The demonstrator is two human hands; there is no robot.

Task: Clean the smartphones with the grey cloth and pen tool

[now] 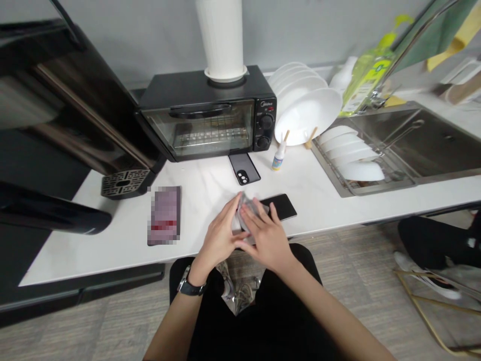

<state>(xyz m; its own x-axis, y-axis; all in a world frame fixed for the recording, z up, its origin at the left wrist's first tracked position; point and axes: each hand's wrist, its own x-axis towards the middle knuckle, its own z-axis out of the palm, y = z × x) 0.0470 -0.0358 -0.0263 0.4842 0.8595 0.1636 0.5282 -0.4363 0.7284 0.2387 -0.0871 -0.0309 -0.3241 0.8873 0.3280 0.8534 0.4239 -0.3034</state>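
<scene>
A crumpled grey cloth [250, 206] lies at the counter's front edge, between my two hands. My left hand [222, 229] has it from the left, its fingers straight and close together. From the right, my right hand [267, 234] presses its fingers down on the cloth. Part of the cloth is hidden under the fingers. A black smartphone [283, 206] rests face up just beyond my right fingers. Farther back lie a dark phone case [251, 169] with camera cutouts and a small white spray bottle [278, 158], which stands upright.
A black toaster oven [205, 128] carries a white pot [223, 45]. White plates [304, 118] stand in a rack beside it. At right is a sink [443, 145] with bowls [351, 155]. A blurred purple item [165, 215] lies left. Another person's leg [428, 245] shows at right.
</scene>
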